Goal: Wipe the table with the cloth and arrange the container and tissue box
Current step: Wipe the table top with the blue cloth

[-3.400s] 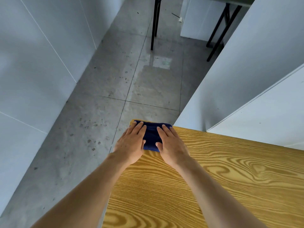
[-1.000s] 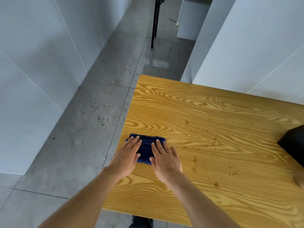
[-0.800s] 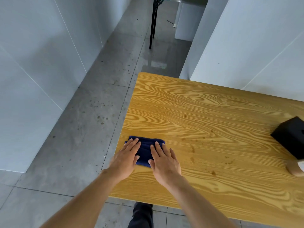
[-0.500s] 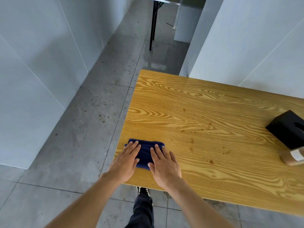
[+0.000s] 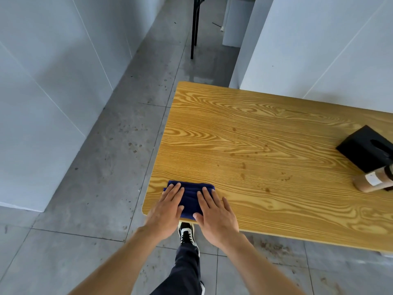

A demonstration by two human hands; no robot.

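A folded dark blue cloth (image 5: pixel 191 199) lies at the near left corner of the wooden table (image 5: pixel 255 145). My left hand (image 5: pixel 167 209) and my right hand (image 5: pixel 217 216) both press flat on it with straight fingers, side by side. At the table's right edge stands a black tissue box (image 5: pixel 365 151). Just in front of it lies a brown container (image 5: pixel 372 184) with a white label, partly cut off by the frame.
Small dark spots mark the tabletop (image 5: pixel 243 166) between the cloth and the box. White panels (image 5: pixel 319 50) stand behind the table and to the left. My leg and shoe (image 5: pixel 187 235) are below the near edge. Black legs of other furniture (image 5: pixel 194 28) stand on the grey floor far back.
Both hands have slid the cloth along the left side from the far corner to the near corner. The view has swung, bringing the tissue box and container into sight.
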